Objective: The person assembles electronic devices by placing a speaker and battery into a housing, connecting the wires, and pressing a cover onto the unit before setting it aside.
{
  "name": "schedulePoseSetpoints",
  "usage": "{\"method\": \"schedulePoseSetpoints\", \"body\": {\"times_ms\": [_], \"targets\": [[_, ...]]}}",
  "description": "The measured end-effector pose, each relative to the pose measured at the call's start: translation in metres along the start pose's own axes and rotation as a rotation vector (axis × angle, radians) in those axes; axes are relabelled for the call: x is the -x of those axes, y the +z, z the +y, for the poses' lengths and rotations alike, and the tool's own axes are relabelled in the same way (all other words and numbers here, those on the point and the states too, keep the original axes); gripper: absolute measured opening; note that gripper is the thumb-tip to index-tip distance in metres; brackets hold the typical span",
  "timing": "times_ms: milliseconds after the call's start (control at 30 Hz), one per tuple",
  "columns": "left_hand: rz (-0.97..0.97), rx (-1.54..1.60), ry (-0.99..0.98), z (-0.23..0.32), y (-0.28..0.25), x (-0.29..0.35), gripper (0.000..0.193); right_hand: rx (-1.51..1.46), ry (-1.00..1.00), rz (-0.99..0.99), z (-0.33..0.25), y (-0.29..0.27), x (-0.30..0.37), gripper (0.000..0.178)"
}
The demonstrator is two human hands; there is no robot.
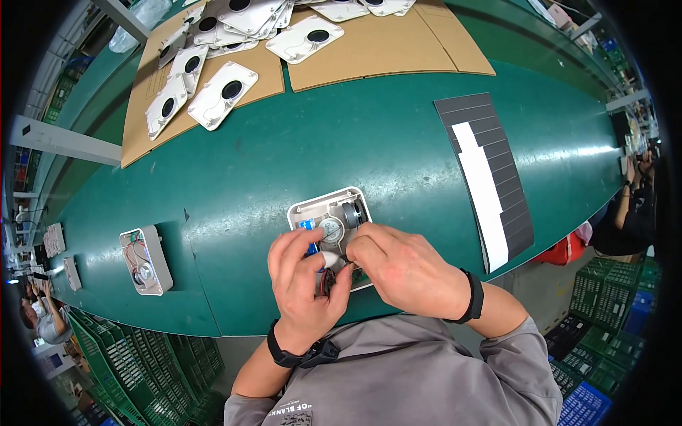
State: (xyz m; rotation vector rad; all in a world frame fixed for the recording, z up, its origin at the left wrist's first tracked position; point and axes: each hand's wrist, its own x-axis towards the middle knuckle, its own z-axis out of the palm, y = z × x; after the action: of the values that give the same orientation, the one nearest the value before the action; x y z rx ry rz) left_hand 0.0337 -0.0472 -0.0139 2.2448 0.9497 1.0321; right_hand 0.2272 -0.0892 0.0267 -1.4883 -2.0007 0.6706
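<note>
Green fills most of the frame: a long table (398,142) carrying flattened cardboard sheets (383,50) at the top, where white plastic covers (222,94) with round dark openings lie heaped within reach. A dark strip card (490,177) with white tape lies to the right. At lower centre, an open white housing (330,220) rests flat so its speaker and wiring face up. Both hands meet over its near edge: the left hand (304,280) pinches a small white part, the right hand (401,266) curls fingertips down onto the wiring. A second open housing (145,260) waits at left.
</note>
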Motion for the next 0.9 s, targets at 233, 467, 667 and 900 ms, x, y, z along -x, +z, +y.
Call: {"method": "schedulePoseSetpoints", "body": {"times_ms": [233, 467, 667, 900], "targets": [[-0.087, 0.003, -0.051, 0.006, -0.005, -0.003, 0.023, 0.012, -0.03, 0.114, 0.001, 0.01, 0.001, 0.019], [-0.176, 0.005, -0.125, 0.009, -0.008, -0.009, 0.016, -0.101, -0.025, 0.134, 0.005, 0.006, 0.0, 0.018], [-0.166, 0.047, -0.102, 0.003, -0.009, -0.005, 0.019, -0.257, 0.008, 0.025, 0.011, -0.009, -0.006, 0.012], [-0.12, 0.031, -0.104, 0.006, -0.006, 0.0, 0.019, -0.228, 0.03, -0.026, 0.01, -0.014, -0.01, 0.009]]}}
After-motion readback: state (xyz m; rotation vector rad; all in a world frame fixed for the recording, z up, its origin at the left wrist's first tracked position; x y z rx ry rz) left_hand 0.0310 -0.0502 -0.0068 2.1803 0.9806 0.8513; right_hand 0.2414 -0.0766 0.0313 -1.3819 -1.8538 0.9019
